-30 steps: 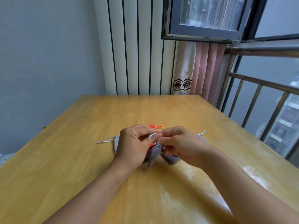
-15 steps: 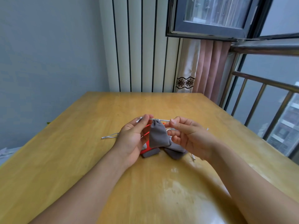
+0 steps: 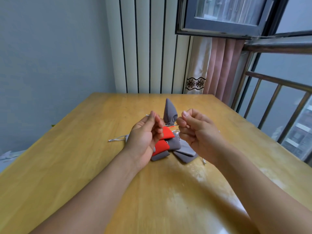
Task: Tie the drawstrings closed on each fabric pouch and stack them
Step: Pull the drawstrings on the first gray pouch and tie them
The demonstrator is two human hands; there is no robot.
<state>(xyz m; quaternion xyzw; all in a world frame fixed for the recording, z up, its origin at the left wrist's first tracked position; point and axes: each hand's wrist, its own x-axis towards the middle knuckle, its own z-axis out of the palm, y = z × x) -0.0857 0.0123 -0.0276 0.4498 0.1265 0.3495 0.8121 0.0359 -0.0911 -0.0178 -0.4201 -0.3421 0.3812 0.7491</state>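
Note:
A grey fabric pouch stands bottom-up in the air between my hands, its gathered mouth pointing down. My left hand pinches one silver drawstring end at the pouch's left. My right hand grips the other drawstring end at its right, and the cord runs taut between them. Under my hands, a heap of pouches lies on the wooden table: two orange-red pouches and several grey pouches, partly hidden by my left hand.
A loose silver drawstring trails left from the heap. A ribbed white radiator panel, a pink curtain and an open window stand behind the table. A metal railing runs along the right side.
My hands rose off the heap and moved apart, pulling the drawstrings sideways. The grey pouch swung from hanging down to pointing up, its mouth cinched. The heap below came into view.

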